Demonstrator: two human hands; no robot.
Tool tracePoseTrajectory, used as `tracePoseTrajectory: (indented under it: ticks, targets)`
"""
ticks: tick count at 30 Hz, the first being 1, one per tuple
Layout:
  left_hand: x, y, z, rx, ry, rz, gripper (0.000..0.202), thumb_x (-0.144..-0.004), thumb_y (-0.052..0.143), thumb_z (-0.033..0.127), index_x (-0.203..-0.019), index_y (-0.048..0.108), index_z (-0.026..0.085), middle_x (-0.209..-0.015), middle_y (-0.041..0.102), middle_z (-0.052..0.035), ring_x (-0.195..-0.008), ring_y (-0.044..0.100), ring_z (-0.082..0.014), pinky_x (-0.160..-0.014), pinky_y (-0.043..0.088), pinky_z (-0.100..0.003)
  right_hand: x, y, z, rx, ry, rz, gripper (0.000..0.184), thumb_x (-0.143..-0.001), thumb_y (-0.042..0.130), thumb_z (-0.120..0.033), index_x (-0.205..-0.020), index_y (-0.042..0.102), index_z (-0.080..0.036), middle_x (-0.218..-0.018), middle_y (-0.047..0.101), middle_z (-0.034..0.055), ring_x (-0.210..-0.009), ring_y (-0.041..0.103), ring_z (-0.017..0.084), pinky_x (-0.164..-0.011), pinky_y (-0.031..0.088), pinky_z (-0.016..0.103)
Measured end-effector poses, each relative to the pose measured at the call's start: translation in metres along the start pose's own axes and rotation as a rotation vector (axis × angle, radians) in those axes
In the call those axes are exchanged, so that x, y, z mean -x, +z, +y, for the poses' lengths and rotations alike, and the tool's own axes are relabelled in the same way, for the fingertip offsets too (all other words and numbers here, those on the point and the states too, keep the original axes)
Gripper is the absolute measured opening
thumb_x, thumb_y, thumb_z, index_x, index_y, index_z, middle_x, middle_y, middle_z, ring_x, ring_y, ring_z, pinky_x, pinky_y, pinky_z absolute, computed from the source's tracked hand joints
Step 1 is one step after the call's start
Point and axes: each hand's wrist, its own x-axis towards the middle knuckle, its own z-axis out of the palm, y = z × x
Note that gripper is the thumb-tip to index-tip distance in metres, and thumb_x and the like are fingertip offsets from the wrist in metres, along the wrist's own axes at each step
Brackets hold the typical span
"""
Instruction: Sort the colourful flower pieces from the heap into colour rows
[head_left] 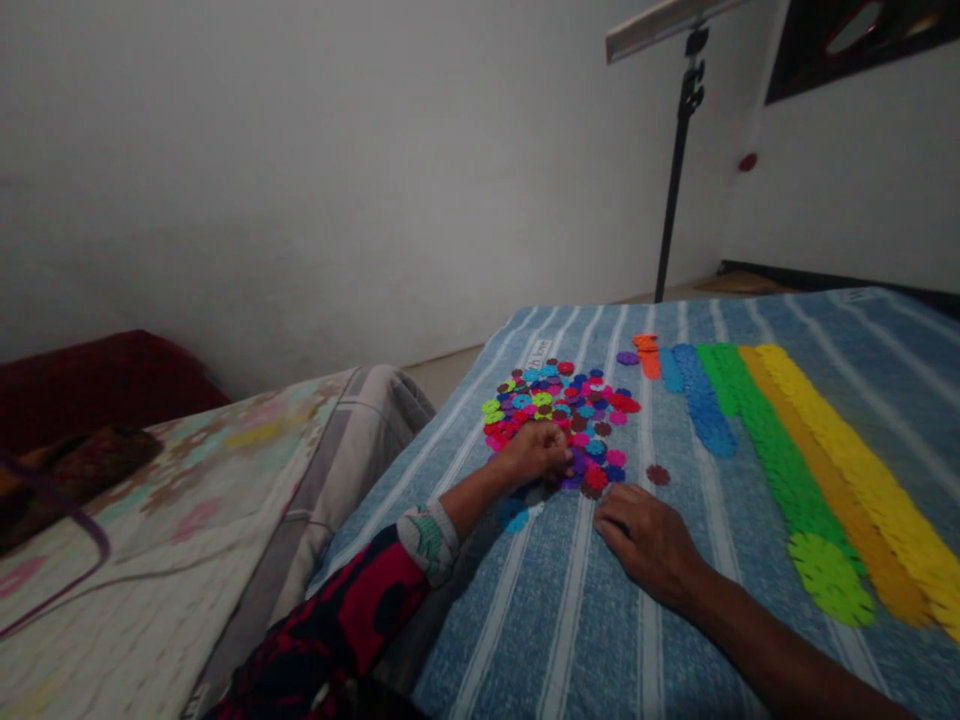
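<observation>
A pile of small notched plastic discs point(581, 410) in mixed colours lies on the blue striped cloth. My left hand point(534, 450) is over its near edge, fingers pinched together beside a purple disc point(576, 464); whatever is between the fingertips is hidden. Just right of and nearer than the pile, my right hand point(649, 535) rests low with fingers curled in, their tips out of sight. A lone brown disc point(658, 475) lies beyond it. Light blue discs point(514, 515) sit below my left wrist.
Overlapping rows of yellow point(847, 440), amber point(817, 460), green point(772, 440) and blue discs point(701, 400) run along the right, with short light blue and orange rows point(646, 355). A black stand point(677, 170) rises behind. A second bed-like surface point(217, 500) is at left.
</observation>
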Motion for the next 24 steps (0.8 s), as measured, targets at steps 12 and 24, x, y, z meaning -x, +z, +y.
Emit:
tracePoseTrajectory:
  ticks: [12,24]
  targets:
    - [0.006,-0.006,0.01,-0.133,-0.069,-0.028,0.023,-0.068,0.071,0.028,-0.066,0.052,0.016,-0.051,0.059,0.0029,-0.046,0.056,-0.0102,-0.047,0.04,-0.019,-0.001,-0.004,-0.006,0.014,0.008,-0.011,0.02,-0.087,0.052,-0.013,-0.071,0.06,-0.02,-0.079,0.06,0.0016,-0.08,0.056,0.019,-0.07,0.038,0.03]
    - [0.004,-0.008,0.011,-0.542,-0.152,-0.14,0.013,-0.062,0.062,0.009,-0.072,0.065,0.016,-0.049,0.059,0.0048,-0.045,0.055,-0.0108,-0.044,0.037,-0.017,-0.001,-0.002,-0.004,0.023,-0.001,-0.018,0.018,-0.087,0.053,-0.012,-0.074,0.062,-0.02,-0.08,0.06,0.0016,-0.081,0.055,0.018,-0.071,0.038,0.03]
